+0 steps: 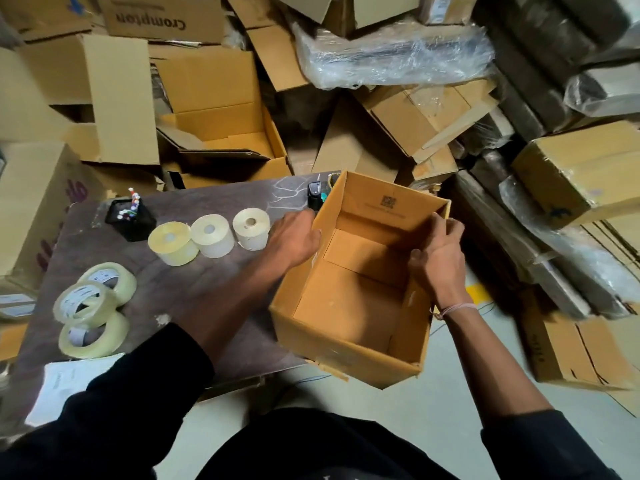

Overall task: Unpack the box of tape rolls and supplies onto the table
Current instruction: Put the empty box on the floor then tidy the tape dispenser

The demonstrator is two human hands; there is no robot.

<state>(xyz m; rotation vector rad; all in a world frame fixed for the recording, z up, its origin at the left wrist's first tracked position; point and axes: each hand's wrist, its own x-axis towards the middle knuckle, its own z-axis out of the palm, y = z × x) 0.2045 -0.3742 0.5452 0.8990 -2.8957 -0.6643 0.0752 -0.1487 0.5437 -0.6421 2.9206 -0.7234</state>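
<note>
Cardboard box (pixel 349 306) looks empty, light, flimsy; we clasp opposite walls: left hand (pixel 294 240) outside, right hand (pixel 437 256) over rim

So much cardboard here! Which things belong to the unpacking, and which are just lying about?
Job: open box, held by left hand and right hand; clear tape rolls; label rolls; table.
Lying about: cardboard boxes behind; plastic-wrapped bundle.
</note>
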